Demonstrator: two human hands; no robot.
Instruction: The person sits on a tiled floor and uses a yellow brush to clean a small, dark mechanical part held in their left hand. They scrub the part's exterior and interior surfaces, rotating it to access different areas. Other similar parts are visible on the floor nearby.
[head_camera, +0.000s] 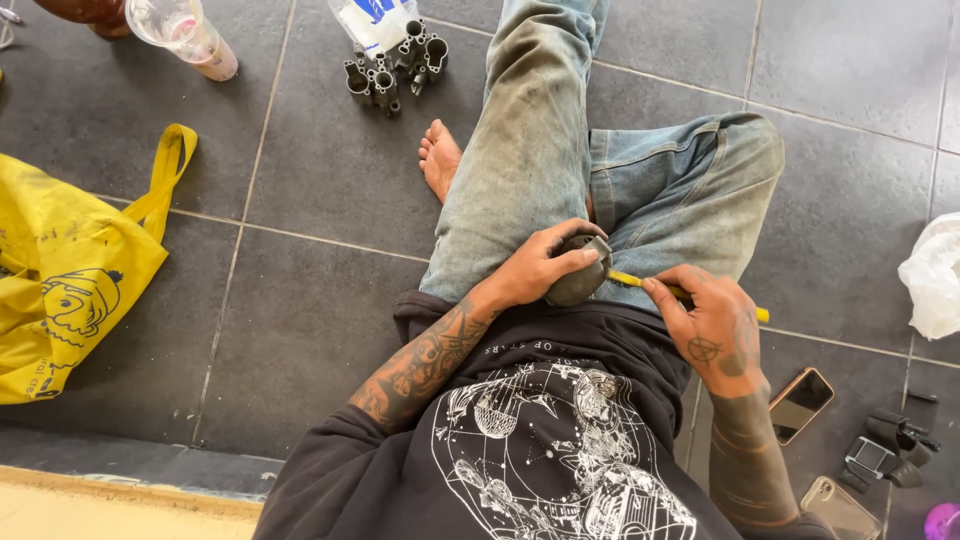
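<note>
A person sat on a dark grey tiled floor (330, 170), viewed from above, in a black printed sweatshirt (540, 450) and faded jeans (530, 150). At the near right edge lay two phones (800, 403), a clear case nearest the viewer, and some small dark gadget parts (885, 455). In the lap, the left hand (535, 268) was closed around a rounded dark grey metal part (578, 282), thumb and fingers wrapped over its top, pressing it against the thigh. The right hand (710, 325) pinched a slim yellow-handled tool (640, 280) between thumb and fingers; the tool's tip met the right side of the metal part, and its far end showed beyond the hand. The kind of tool could not be told. Farther out, a bare foot (440, 158) rested on the tiles beside the bent leg. A yellow bag (70, 270) with a loop handle lay at the left. A white plastic bag (935, 275) sat at the right edge. Farthest away, a cluster of short grey metal tube fittings (392, 68) stood just beside a white-and-blue packet (375, 20), and a clear plastic cup (185, 35) with pale pink contents lay tilted near the top left corner.
</note>
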